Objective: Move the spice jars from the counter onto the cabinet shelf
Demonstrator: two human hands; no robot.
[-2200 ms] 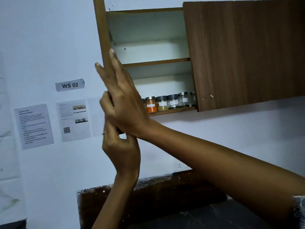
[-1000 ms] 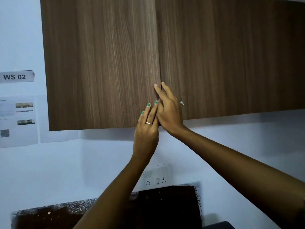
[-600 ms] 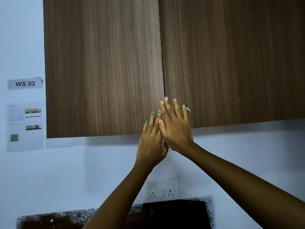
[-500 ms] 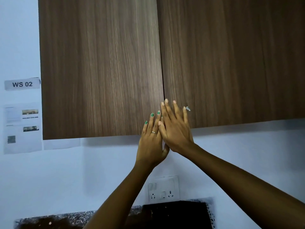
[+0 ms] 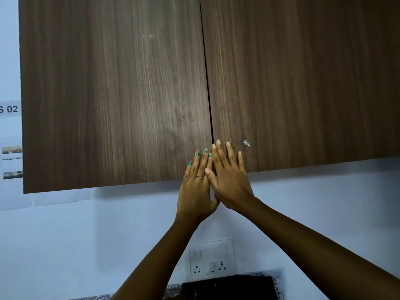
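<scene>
**Pressing the cabinet doors shut**

Pale wall, papers at left. The left door [image 5: 112, 94] and right door [image 5: 303, 83] meet closed. Left hand [image 5: 195, 189] and right hand [image 5: 230, 182] lie flat, fingers spread, holding nothing. Press evenly beside the seam. Spice jars are hidden, presumably inside.

Dim, soft light — cabinet [image 5: 112, 94] shadows the wall [image 5: 65, 234] below.

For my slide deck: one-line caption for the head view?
Left hand and right hand pressed flat against the closed cabinet doors where they meet.
</scene>
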